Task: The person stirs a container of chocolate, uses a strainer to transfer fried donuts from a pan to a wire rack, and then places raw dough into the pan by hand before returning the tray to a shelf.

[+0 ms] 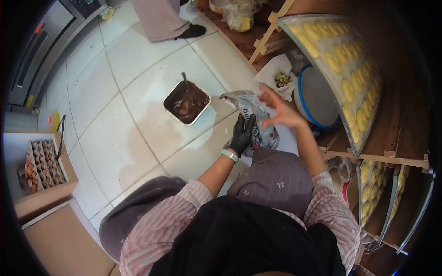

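My left hand (242,135), in a black glove, grips the side of a crumpled silver-white plastic bag (258,120) with dark printed letters. Close by on the bag's right is my bare right hand (282,110), its fingers spread and curved toward the bag's upper part. What the bag contains is hidden. To the left of the bag, a square metal-rimmed container (188,120) of dark brown chocolate-like paste rests on the tiled floor, a spoon handle (185,78) rising from it.
At the right, a tilted tray (335,83) of pale yellow dough pieces sits on a wooden rack (391,158), with more trays below. Near it are a blue-rimmed tub (317,99) and paper (271,71) holding chopped bits. Egg cartons (45,163) stand left; a person's foot (192,31) shows ahead.
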{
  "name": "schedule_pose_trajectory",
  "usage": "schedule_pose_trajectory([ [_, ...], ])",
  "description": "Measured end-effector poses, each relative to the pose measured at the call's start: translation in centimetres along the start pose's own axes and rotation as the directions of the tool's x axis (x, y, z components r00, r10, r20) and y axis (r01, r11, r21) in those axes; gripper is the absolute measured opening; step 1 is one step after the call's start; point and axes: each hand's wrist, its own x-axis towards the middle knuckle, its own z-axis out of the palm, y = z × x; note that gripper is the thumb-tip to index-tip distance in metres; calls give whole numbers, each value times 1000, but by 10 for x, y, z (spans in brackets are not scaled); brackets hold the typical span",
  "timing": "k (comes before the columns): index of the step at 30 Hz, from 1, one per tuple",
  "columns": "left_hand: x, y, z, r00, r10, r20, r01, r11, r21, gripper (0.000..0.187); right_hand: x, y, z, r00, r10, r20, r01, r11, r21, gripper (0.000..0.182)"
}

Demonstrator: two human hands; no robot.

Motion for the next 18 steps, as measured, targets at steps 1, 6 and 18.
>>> schedule_pose_trajectory([
  [1,2,3,-4,999,-33,-3,33,995,-96,41,-9,19,8,999,35,-9,-36,990,-139,119],
  [6,7,3,2,928,362,91,-370,863,343,31,-31,55,61,942,106,-320,-58,986,154,68],
  [18,101,238,-247,915,-145,376,-41,896,443,27,144,-108,7,493,-398,-774,307,912,-274,52],
])
